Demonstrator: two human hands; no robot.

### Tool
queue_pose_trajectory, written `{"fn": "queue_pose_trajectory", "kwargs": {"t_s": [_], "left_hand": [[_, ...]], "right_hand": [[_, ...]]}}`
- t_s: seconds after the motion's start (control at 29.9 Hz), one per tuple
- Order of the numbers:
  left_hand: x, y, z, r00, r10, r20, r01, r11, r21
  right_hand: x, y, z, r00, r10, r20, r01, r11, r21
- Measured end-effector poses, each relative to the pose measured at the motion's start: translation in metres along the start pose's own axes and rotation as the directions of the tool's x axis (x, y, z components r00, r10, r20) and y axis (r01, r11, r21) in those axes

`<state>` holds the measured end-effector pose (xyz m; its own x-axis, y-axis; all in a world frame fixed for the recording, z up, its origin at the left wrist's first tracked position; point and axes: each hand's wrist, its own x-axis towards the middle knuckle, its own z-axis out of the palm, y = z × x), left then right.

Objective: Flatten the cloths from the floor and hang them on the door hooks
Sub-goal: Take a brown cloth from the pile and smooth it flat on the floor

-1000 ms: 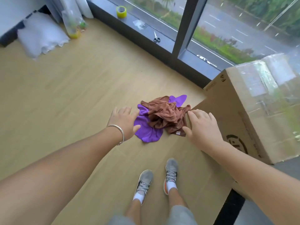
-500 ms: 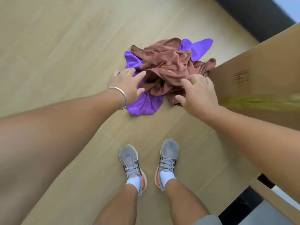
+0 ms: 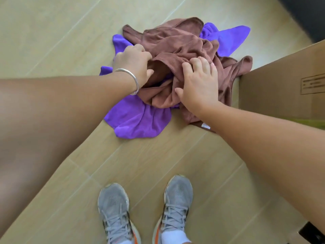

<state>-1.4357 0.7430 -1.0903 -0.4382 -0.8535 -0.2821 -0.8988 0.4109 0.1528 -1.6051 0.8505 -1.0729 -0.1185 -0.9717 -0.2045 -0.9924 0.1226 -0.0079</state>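
The left hand [image 3: 133, 66] reaches into the near-left fold of the brown cloth [image 3: 177, 44], its fingers curled into the fabric, and the right hand [image 3: 200, 83] lies on top of the same cloth with fingers bent on a hem, so both seem to grip it. This cloth lies crumpled on the floor [image 3: 52, 32] over the purple cloth [image 3: 139, 118], touching the box [image 3: 281, 85] on its right. Two cloths, two hands, one box; the pile has no clear long axis, and neither hand is clearly nearer.
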Motion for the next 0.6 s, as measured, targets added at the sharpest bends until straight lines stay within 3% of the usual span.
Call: {"fn": "queue_pose_trajectory", "kwargs": {"t_s": [0.13,0.33,0.6], "left_hand": [[0.008,0.015,-0.018,0.996,-0.017,0.085,0.029,0.989,-0.145],[-0.015,0.017,-0.065,0.999,0.037,0.013,-0.036,0.996,-0.082],[-0.072,-0.058,-0.204,0.995,0.054,-0.078,-0.051,0.998,0.038]], "right_hand": [[0.009,0.011,-0.029,1.0,-0.002,0.018,0.003,1.0,-0.03],[-0.004,0.016,-0.09,0.998,-0.05,-0.044,0.047,0.997,-0.061],[0.011,-0.043,-0.219,0.98,-0.175,-0.094,0.165,0.981,-0.102]]}}
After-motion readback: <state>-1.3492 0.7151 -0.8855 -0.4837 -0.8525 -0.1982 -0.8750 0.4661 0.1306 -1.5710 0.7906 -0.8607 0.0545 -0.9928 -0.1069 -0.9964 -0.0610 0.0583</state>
